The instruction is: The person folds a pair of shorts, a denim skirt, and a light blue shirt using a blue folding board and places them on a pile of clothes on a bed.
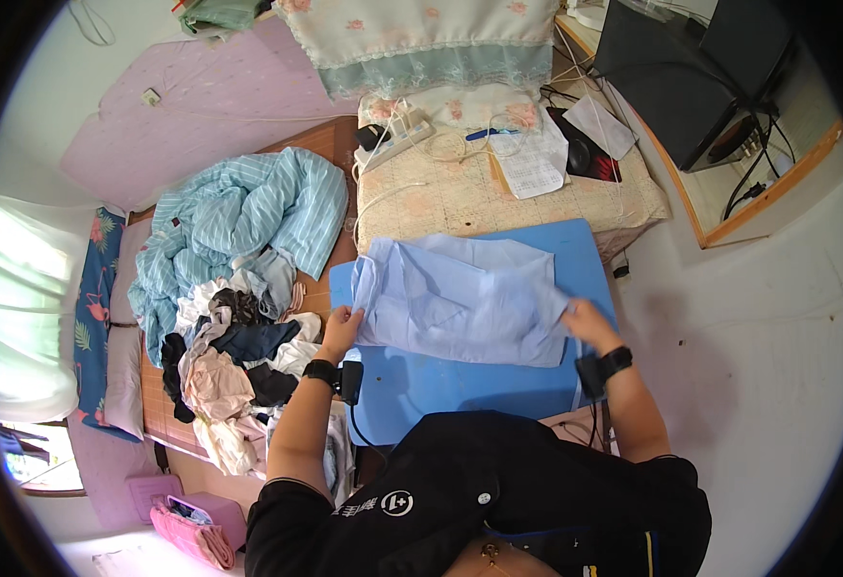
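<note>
A light blue garment (pixel 460 308), maybe a shirt, lies folded into a wide rectangle on the blue tabletop (pixel 392 409). Its surface is creased, and its right part is slightly blurred. At its left edge, my left hand (pixel 341 330) pinches the cloth between closed fingers. My right hand (pixel 590 325) grips the opposite edge, the fingers closed on the fabric. Each wrist wears a black band with a small dark box.
Left of the table, a pile of mixed clothes (pixel 234 361) and a striped blue quilt (pixel 248 212) lie on a bed. Behind stands a cloth-covered surface (pixel 402 197) with a power strip (pixel 397 142), papers (pixel 534 163) and cables. A black monitor (pixel 681 87) is at the far right.
</note>
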Tool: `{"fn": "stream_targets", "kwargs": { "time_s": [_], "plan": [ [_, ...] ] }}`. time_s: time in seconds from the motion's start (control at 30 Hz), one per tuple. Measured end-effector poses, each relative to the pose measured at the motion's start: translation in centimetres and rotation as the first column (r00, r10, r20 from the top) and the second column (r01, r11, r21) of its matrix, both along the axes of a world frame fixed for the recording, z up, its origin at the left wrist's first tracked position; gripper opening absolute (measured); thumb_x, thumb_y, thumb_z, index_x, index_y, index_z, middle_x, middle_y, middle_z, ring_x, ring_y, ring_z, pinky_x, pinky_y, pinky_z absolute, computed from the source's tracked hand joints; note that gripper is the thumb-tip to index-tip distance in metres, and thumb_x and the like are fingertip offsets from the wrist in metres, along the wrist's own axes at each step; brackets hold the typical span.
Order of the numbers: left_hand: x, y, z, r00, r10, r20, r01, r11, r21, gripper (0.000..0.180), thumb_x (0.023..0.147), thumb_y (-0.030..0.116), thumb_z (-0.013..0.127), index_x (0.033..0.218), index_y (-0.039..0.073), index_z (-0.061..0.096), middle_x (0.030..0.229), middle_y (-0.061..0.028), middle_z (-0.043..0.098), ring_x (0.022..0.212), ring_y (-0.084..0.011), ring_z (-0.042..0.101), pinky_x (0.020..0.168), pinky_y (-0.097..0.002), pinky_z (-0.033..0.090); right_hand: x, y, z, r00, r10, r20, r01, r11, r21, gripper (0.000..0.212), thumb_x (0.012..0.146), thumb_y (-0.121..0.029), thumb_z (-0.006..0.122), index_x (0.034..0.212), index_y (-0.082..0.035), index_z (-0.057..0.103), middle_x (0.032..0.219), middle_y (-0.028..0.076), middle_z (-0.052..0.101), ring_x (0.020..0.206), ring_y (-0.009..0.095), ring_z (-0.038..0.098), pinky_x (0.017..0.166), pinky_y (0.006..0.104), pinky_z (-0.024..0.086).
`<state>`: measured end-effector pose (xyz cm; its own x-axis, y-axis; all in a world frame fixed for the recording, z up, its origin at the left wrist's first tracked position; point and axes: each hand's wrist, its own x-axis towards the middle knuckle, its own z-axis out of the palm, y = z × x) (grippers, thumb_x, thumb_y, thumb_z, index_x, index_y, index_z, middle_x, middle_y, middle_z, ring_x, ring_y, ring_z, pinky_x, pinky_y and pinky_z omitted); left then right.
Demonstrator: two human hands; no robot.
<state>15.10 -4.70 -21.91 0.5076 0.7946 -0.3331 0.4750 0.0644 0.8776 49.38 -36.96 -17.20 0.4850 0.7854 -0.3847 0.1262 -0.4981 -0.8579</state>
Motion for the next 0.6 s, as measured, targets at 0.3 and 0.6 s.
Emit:
{"fn": "stream_targets", "kwargs": {
  "time_s": [0.3,0.6],
  "plan": [
    [-1.1,-0.3,-0.5,1.0,0.024,-0.004,-0.024,1.0,-0.02,0.049,0.08,0.043,0.055,0.089,-0.005,0.056,0.074,-0.0081,0.058,0.071,-0.0113,0.053,0.061,-0.0267,0.042,2.8,0.7,-5.9,0.872,-0.486,0.054,0.488,0.861,-0.139,0.051,0.075,-0.041,0.062,0.089,0.008,0.058,0.076,0.01,0.061,0.069,0.02,0.058,0.062,0.0313,0.045],
    [-3.0,-2.2,-1.2,0.977,-0.126,-0.171,0.182,0.909,0.375,0.032,0.072,0.022,0.058,0.09,-0.005,0.054,0.075,-0.02,0.059,0.07,-0.0317,0.059,0.065,-0.0375,0.046,-3.3,-3.2,-3.3,0.933,-0.349,0.087,0.36,0.912,-0.198,0.037,0.066,-0.02,0.069,0.087,0.008,0.058,0.08,0.012,0.06,0.074,0.02,0.056,0.066,0.0336,0.045]
  ]
}}
